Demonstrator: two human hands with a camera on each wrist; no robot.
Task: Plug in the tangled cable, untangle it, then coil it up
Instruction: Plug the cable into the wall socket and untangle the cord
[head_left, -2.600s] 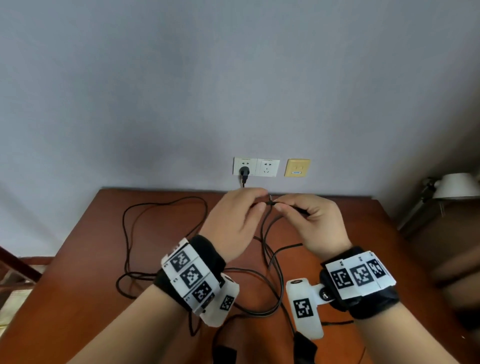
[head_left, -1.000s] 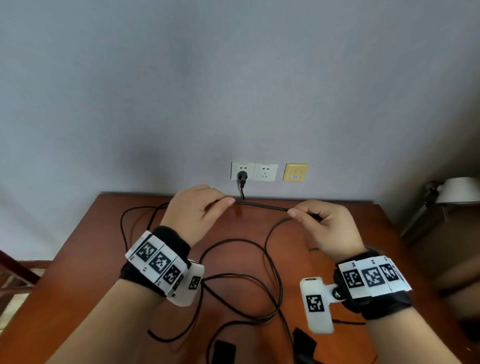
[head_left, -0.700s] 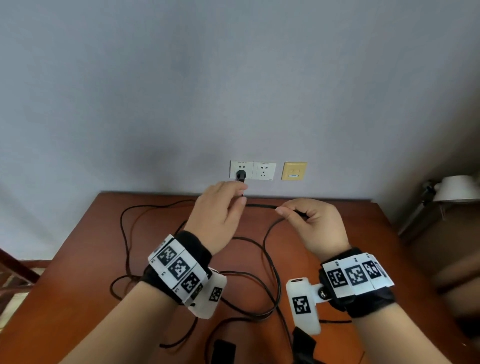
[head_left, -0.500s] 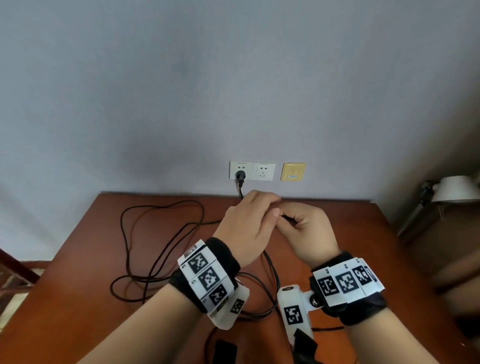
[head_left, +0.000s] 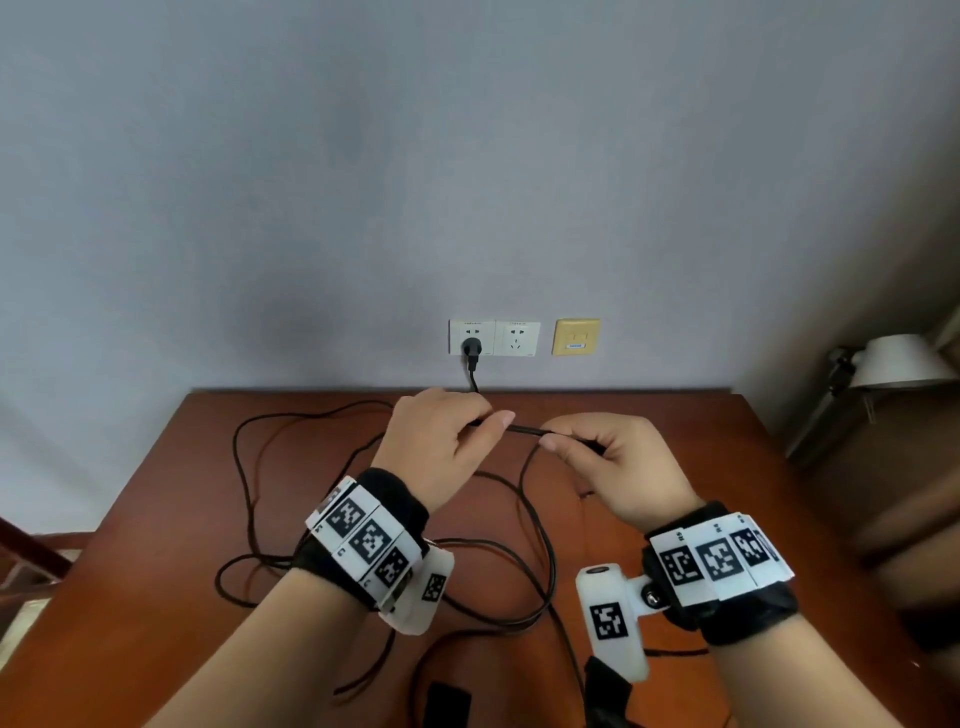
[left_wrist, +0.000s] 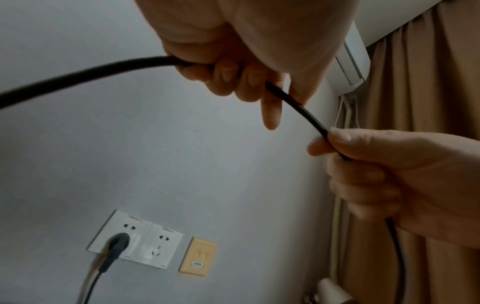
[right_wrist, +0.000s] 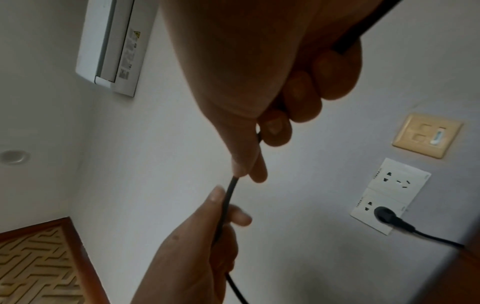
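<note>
A thin black cable has its plug in the left white wall socket. It hangs to the brown table and lies there in loose loops. My left hand grips the cable in curled fingers above the table's far edge. My right hand pinches the same cable a short span to the right, thumb on top. A short taut stretch of cable runs between both hands.
A second white socket and a yellow wall plate sit right of the plug. A white lamp stands off the table's right side. A small black object lies near the front edge. An air conditioner hangs high on the wall.
The hands had come together half a second ago; now my left hand has slid left along the cable, opening a short span between them. The loops on the table shifted.
</note>
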